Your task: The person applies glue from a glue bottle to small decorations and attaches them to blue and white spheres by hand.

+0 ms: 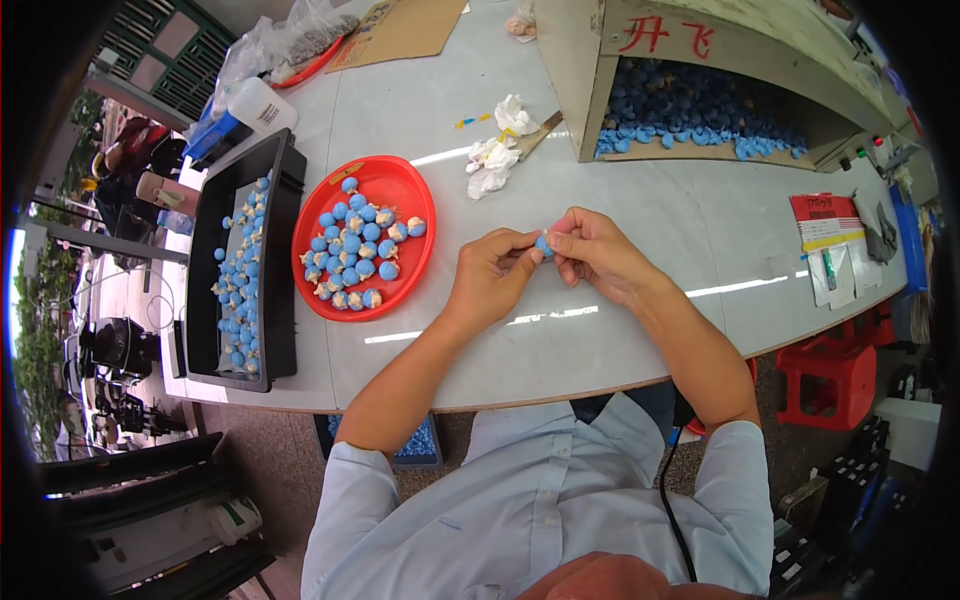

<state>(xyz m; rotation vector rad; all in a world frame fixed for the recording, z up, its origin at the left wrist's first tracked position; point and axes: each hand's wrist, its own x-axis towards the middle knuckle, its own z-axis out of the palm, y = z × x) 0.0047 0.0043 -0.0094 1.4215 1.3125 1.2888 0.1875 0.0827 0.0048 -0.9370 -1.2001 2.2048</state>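
Observation:
Over the middle of the table, my left hand [492, 274] and my right hand [606, 254] meet fingertip to fingertip. Both are closed in a pinch on one small blue ball-like piece [542, 244]; the fingers cover much of it. To the left, a round red tray [423, 190] holds several blue balls [352, 243] with cream-coloured parts. Farther left, more such balls lie in a black rectangular bin [282, 270].
A wooden box [597, 110] at the back right holds loose blue cup-shaped pieces [690, 110]. Crumpled white tissues [490, 168] lie ahead of my hands. At the right are a red-and-white packet [828, 225] and a red stool [830, 375]. Cardboard [400, 32] lies at the back.

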